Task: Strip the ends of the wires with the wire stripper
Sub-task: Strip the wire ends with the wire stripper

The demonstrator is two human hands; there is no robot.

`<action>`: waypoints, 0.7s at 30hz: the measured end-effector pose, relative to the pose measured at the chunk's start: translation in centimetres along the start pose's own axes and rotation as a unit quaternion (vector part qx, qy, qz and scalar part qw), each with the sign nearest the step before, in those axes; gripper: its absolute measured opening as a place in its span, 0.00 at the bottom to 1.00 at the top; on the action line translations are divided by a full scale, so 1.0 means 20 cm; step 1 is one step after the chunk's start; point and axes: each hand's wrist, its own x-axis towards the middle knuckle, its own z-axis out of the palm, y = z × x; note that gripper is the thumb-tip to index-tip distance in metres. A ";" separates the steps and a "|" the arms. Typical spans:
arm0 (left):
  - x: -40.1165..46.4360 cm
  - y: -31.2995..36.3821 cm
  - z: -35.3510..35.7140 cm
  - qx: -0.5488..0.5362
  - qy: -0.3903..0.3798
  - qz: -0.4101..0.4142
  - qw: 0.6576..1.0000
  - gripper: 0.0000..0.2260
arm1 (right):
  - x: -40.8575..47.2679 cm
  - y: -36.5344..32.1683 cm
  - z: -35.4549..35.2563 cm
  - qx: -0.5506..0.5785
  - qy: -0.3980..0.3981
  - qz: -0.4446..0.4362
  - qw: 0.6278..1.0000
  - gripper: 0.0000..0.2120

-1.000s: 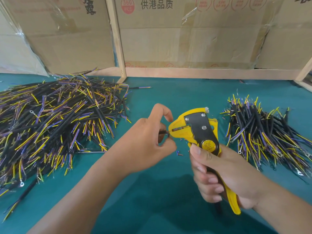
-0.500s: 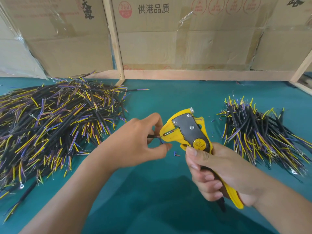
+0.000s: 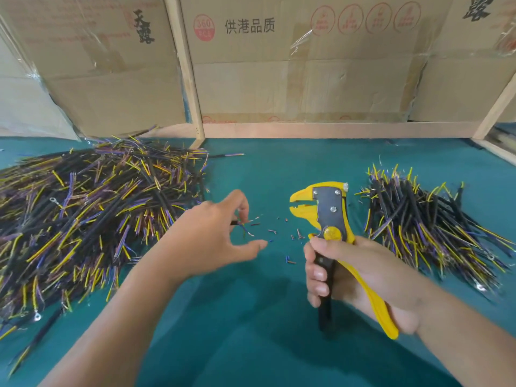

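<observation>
Yellow wire stripper (image 3: 325, 212) is being gripped upright by the right hand (image 3: 360, 272), jaws agape, while a wire (image 3: 242, 225) is being pinched clear by the left hand (image 3: 212, 236), presumably for discarding.

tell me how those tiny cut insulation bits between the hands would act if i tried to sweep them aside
The insulation bits look like short, thin tube offcuts, so they are probably very light and would scatter or roll under a push. They lie loose on the green mat, whose cloth-like surface may snag a few. Pinching single pieces would likely be fiddly.
</observation>
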 end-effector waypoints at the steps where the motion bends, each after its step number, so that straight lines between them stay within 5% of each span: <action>1: 0.00 0.01 0.01 0.005 -0.006 -0.002 1.000 0.19 | 0.02 0.01 -0.03 0.011 0.000 0.002 1.000 0.16; 11: 0.02 0.05 0.06 -0.095 0.034 -0.048 0.994 0.05 | 0.09 0.08 -0.11 0.050 -0.008 0.056 0.997 0.16; 21: 0.02 0.13 0.03 -0.251 0.025 -0.068 0.965 0.05 | 0.08 0.00 0.03 0.062 0.123 0.078 0.987 0.14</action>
